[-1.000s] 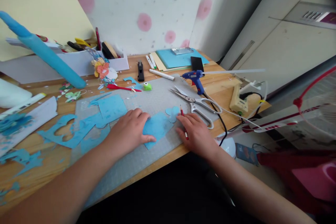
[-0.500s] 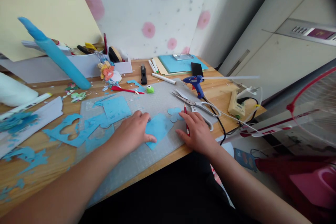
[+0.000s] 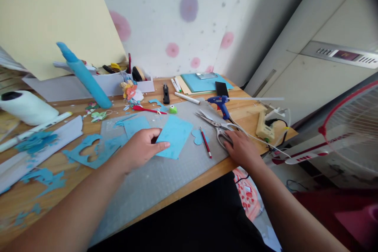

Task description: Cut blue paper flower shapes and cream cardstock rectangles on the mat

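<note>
— What is held by the left hand (image 3: 141, 147)?

— A blue paper sheet (image 3: 175, 136) is pinched at its left edge, with the thumb on top and the fingers curled beneath. The sheet is seen at the centre of the frame, over the grey cutting mat (image 3: 165, 181).

— And the right hand (image 3: 240, 147)?

— It is laid on the handles of the scissors (image 3: 220, 126), right of centre, whose blades are pointed towards the upper left. Whether the handles are actually gripped cannot be told, since they are covered by the fingers.

— What is found between the two hands?

— A red pencil (image 3: 206, 143) is seen lying on the mat against a small blue cutout (image 3: 197, 137). It is touched by neither hand.

— And further back?

— A blue glue gun (image 3: 220, 102) is set above the scissors, and a green punch (image 3: 173, 109) above the sheet. Blue offcuts (image 3: 88, 151) are scattered at the left.
</note>
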`<state>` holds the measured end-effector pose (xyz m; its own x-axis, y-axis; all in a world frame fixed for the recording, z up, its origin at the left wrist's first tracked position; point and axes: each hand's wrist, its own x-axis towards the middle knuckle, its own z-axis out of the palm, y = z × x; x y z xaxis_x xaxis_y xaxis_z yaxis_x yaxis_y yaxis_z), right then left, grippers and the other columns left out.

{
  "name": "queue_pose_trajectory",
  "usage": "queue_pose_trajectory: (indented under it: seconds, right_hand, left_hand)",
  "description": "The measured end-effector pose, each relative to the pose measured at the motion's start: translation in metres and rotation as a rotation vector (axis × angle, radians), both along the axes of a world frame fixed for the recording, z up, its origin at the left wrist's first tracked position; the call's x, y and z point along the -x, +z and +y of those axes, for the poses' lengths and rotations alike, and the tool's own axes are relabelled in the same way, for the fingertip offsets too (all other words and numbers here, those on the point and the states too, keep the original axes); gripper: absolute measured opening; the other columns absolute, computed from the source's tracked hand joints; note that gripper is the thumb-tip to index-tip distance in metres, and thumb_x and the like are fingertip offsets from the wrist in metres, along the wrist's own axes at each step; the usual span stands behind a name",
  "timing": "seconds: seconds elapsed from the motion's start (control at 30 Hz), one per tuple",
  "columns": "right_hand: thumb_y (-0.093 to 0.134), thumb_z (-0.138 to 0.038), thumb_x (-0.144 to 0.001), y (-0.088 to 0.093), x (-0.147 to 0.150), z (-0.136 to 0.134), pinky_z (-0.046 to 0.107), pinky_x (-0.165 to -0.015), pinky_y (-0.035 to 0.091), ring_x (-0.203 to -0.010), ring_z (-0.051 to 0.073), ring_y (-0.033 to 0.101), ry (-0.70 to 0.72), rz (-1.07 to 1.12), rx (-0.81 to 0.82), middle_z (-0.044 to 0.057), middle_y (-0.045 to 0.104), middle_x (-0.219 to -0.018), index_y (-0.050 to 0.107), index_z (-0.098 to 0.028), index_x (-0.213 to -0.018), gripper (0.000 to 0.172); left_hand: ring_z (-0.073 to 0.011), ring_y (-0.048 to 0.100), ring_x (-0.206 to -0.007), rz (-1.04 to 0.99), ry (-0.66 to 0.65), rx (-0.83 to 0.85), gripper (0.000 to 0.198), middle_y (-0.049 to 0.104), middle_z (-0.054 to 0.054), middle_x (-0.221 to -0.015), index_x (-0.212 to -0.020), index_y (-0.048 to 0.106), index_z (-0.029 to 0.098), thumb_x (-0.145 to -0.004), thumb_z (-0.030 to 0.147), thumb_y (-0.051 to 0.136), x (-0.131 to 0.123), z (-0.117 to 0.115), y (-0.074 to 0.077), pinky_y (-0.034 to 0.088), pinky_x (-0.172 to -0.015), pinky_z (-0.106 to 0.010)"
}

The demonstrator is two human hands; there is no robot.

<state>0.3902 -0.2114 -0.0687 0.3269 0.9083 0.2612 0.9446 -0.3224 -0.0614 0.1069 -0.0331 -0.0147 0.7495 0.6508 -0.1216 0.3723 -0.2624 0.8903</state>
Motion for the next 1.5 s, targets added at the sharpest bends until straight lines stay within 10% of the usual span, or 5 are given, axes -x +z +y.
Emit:
queue_pose_trajectory:
  seconds: [0.53,1.03,1.37,1.5]
  right_hand:
    - [0.047,-0.026,-0.093,-0.007,0.008,0.018,0.046,-0.095,0.046,-0.108,0.033,0.061,-0.051,-0.066,0.0,0.018,0.066,-0.116,0.06,-0.011,-0.125,0.037]
    - [0.057,-0.034,-0.086,-0.01,-0.012,0.014,0.051,-0.1,0.042,-0.114,0.038,0.058,-0.099,0.03,-0.049,0.022,0.064,-0.12,0.063,-0.01,-0.121,0.043]
    - [0.063,-0.041,-0.074,0.003,-0.015,0.01,0.04,-0.075,0.055,-0.082,0.028,0.067,-0.123,0.431,-0.243,0.01,0.066,-0.091,0.059,-0.017,-0.117,0.049]
    - [0.057,-0.049,-0.082,0.025,0.014,0.019,0.031,-0.053,0.051,-0.06,0.017,0.059,0.174,1.116,-0.406,0.001,0.055,-0.084,0.042,-0.022,-0.133,0.06]
  left_hand:
    - [-0.0144,0.059,-0.052,-0.378,0.163,0.387,0.028,0.061,0.001,-0.06,-0.078,0.059,0.018,-0.075,0.044,0.068,0.014,-0.002,0.012,0.048,-0.049,-0.025]
    - [-0.0116,0.049,-0.052,-0.427,0.284,0.317,0.034,0.049,0.004,-0.058,-0.07,0.055,0.018,-0.074,0.049,0.068,0.013,-0.002,0.01,0.043,-0.044,-0.022]
    - [-0.0132,0.053,-0.049,-0.447,0.369,0.233,0.032,0.053,0.004,-0.055,-0.071,0.057,0.018,-0.075,0.048,0.067,0.013,0.0,0.012,0.043,-0.045,-0.024]
    - [-0.0137,0.054,-0.053,-0.501,0.39,0.207,0.031,0.056,0.003,-0.06,-0.076,0.06,0.018,-0.076,0.048,0.067,0.02,0.0,0.023,0.047,-0.048,-0.025]
